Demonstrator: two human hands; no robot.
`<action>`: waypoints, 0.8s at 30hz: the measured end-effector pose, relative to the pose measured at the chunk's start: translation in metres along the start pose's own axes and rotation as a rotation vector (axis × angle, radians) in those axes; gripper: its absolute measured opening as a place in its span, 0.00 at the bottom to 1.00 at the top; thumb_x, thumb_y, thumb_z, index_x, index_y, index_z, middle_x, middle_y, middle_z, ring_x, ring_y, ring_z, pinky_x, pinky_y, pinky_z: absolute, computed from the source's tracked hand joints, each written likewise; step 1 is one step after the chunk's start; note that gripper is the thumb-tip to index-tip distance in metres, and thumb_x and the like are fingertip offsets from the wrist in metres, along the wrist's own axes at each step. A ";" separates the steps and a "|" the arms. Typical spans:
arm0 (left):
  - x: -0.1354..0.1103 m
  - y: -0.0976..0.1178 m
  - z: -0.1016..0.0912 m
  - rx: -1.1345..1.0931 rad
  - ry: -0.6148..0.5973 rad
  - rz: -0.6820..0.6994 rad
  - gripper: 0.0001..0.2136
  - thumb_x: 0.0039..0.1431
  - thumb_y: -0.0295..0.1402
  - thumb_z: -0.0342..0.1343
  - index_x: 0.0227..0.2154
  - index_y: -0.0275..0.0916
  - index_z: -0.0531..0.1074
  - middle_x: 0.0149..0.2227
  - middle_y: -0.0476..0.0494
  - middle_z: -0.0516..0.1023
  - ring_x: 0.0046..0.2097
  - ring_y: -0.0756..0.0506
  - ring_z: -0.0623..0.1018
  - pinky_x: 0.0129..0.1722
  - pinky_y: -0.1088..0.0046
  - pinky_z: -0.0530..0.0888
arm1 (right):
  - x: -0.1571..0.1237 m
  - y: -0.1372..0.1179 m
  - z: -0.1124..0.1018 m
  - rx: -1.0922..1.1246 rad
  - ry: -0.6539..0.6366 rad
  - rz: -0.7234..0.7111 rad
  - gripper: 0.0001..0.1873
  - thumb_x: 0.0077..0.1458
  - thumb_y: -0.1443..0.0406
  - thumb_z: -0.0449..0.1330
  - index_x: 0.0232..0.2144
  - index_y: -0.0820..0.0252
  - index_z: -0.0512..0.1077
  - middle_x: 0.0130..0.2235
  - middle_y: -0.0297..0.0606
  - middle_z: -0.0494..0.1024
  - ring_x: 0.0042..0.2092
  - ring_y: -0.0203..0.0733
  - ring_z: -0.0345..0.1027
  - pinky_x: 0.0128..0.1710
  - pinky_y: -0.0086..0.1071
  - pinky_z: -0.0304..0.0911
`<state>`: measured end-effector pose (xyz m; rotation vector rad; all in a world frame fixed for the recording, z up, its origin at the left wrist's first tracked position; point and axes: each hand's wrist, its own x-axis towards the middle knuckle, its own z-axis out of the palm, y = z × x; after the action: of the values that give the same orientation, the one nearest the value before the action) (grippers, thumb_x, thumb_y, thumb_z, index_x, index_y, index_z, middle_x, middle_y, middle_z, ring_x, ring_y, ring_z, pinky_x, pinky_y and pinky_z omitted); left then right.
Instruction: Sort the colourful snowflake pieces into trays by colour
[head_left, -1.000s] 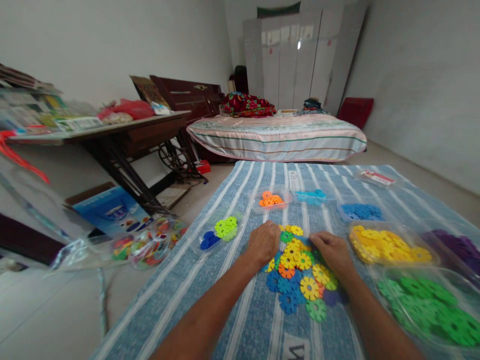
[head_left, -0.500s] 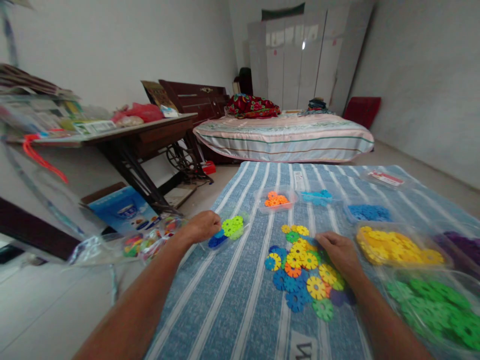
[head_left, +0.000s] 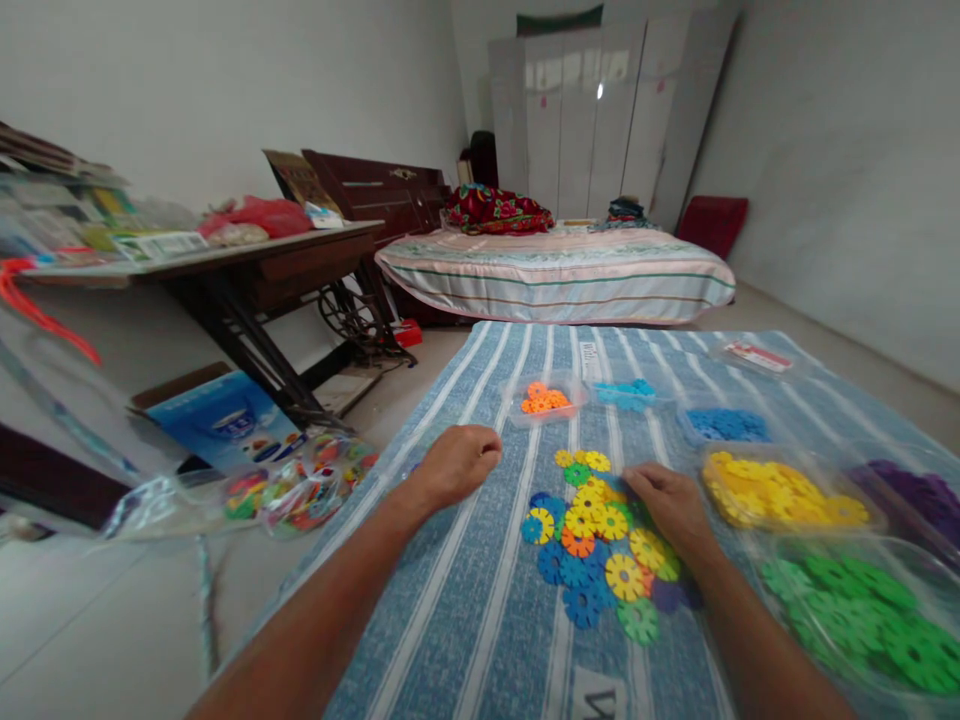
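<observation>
A pile of mixed notched plastic discs, yellow, blue, orange, green and purple, lies loose on the striped cloth. My right hand rests at the pile's right edge, its fingers curled together; whatever they may hold is hidden. Left of the pile, my left hand hovers over the cloth with fingers closed, and nothing in them can be made out. It and the forearm cover the small box of lime and dark blue discs. Ahead of this hand stands a clear box with orange discs.
Clear boxes hold sky-blue discs, blue discs, yellow discs, green discs and purple discs. A lidded box sits far right. Bags of colourful pieces lie beyond the left edge, near a sewing-machine table.
My left hand has moved right, away from the box of lime and dark blue discs, toward the pile. My right hand stays by the pile. The view has shifted slightly.
</observation>
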<state>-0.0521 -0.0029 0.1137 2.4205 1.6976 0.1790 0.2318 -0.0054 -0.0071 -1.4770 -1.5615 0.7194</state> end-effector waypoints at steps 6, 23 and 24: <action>0.041 0.047 0.047 0.034 -0.097 -0.043 0.09 0.51 0.29 0.48 0.30 0.38 0.74 0.35 0.43 0.77 0.40 0.44 0.75 0.39 0.72 0.68 | 0.001 0.001 0.001 -0.012 0.008 -0.008 0.20 0.49 0.52 0.52 0.21 0.60 0.73 0.23 0.34 0.72 0.28 0.38 0.65 0.29 0.29 0.58; 0.097 0.047 0.077 -0.263 -0.134 -0.217 0.07 0.46 0.28 0.55 0.29 0.33 0.74 0.24 0.48 0.75 0.26 0.51 0.74 0.24 0.80 0.68 | 0.003 -0.002 0.003 0.000 0.016 -0.017 0.19 0.50 0.53 0.52 0.18 0.59 0.71 0.22 0.33 0.71 0.27 0.38 0.64 0.29 0.28 0.57; 0.099 0.049 0.079 -0.286 -0.133 -0.213 0.08 0.47 0.28 0.54 0.31 0.33 0.74 0.24 0.48 0.75 0.26 0.52 0.74 0.24 0.81 0.68 | 0.003 -0.001 0.003 0.000 0.016 -0.018 0.19 0.50 0.53 0.51 0.18 0.59 0.71 0.22 0.33 0.71 0.27 0.38 0.64 0.29 0.28 0.57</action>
<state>0.0424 0.0680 0.0467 1.9892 1.7236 0.2105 0.2290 -0.0023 -0.0068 -1.4637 -1.5605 0.6955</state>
